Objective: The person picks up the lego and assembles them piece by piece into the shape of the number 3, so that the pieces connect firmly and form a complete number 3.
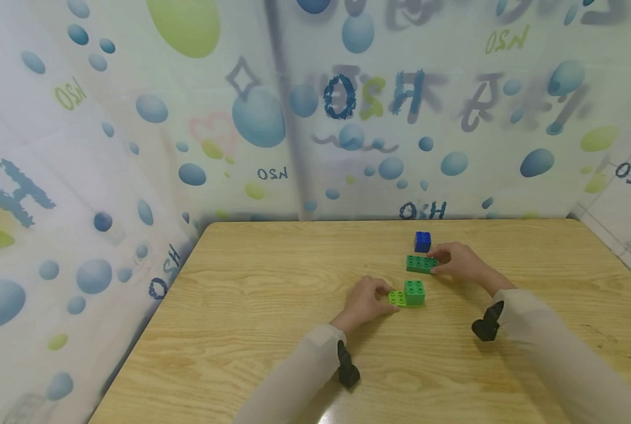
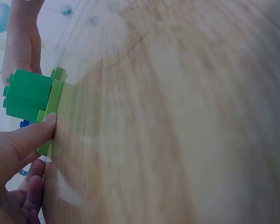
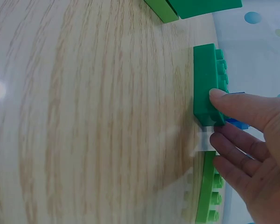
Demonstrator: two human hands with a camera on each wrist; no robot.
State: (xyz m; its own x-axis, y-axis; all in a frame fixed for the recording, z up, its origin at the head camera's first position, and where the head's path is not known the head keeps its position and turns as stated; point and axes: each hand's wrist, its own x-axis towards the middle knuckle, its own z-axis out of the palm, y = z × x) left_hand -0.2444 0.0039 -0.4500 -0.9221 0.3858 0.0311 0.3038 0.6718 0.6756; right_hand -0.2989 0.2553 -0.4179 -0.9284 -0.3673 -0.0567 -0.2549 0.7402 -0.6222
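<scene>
My left hand [image 1: 365,300] pinches the left end of a flat light green toy brick [image 1: 397,298] between thumb and fingers. A taller green brick [image 1: 414,291] sits on that flat brick's right part. Just behind, my right hand [image 1: 458,260] pinches the right end of a long dark green brick [image 1: 420,264], which lies studs up on the table. In the right wrist view my thumb [image 3: 219,93] presses its near side, with the fingers at its end. A small blue brick [image 1: 422,241] stands behind the dark green one.
Wood-grain table [image 1: 252,282] surrounds the bricks. In the right wrist view, another light green brick [image 3: 207,191] lies beside the right fingers; the head view does not clearly show it. A bubble-printed curtain [image 1: 347,165] hangs behind the table's far edge.
</scene>
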